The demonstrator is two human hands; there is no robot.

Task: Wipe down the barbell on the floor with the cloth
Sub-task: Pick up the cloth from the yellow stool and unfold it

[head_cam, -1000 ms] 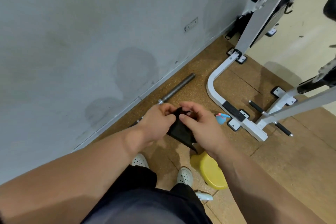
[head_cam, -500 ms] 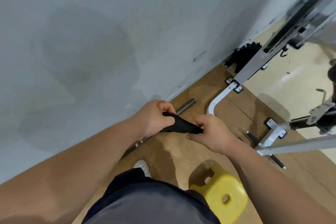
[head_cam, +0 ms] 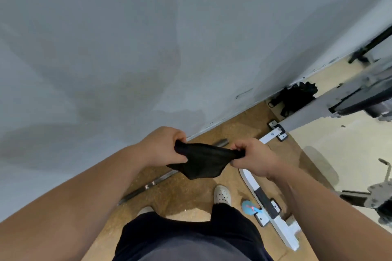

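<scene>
Single head-worn wide-angle view, facing forward and steeply down over shorts [head_cam: 191,243] at floor [head_cam: 180,195] along wall [head_cam: 127,48]; close range.

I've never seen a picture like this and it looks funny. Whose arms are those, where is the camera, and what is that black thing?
The camera sits on a person's head and looks down, so you see what they see: their own two arms reaching out. The left hand and the right hand each grip one end of a black cloth and stretch it out in the air. Below it, on the brown floor beside the grey wall, lies a long metal barbell; the cloth hides its middle. The cloth is for wiping it, but it isn't touching it yet. Lower down you can see the person's white shoes and dark shorts. The white metal frame on the right is part of a gym machine.
</scene>
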